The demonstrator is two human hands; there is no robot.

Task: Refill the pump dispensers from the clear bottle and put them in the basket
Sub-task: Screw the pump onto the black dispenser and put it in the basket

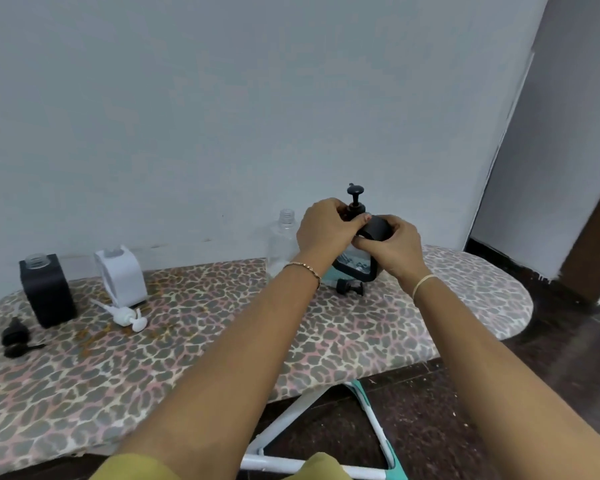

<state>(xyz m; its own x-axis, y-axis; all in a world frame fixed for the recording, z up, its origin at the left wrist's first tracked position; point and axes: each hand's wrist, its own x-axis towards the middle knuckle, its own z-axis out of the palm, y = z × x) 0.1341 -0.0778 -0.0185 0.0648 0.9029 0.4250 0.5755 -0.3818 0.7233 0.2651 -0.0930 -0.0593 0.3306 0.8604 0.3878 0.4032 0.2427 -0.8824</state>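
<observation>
Head view: a black dispenser is shown at the far side of the ironing board, its base apparently on the patterned cover. The right hand is clamped round its upper body. The fingers of the left hand are curled on the pump collar, so the step is judged to be the screwing down of the pump. Three risks are noted. A collar started crooked on the thread may jam or later leak. A twist applied without a firm hold on the body may tip the dispenser. The left wrist passes just in front of the uncapped clear bottle, which could be knocked over when the hand is drawn back. A second black dispenser and a white dispenser stand open at the left end, with a black pump and a white pump laid beside them. A third loose pump lies just in front of the gripped dispenser. The middle of that dispenser is covered by the hands. The fill level of any vessel cannot be read, and it cannot be told whether the collar is seated. No basket can be made out in this view.
</observation>
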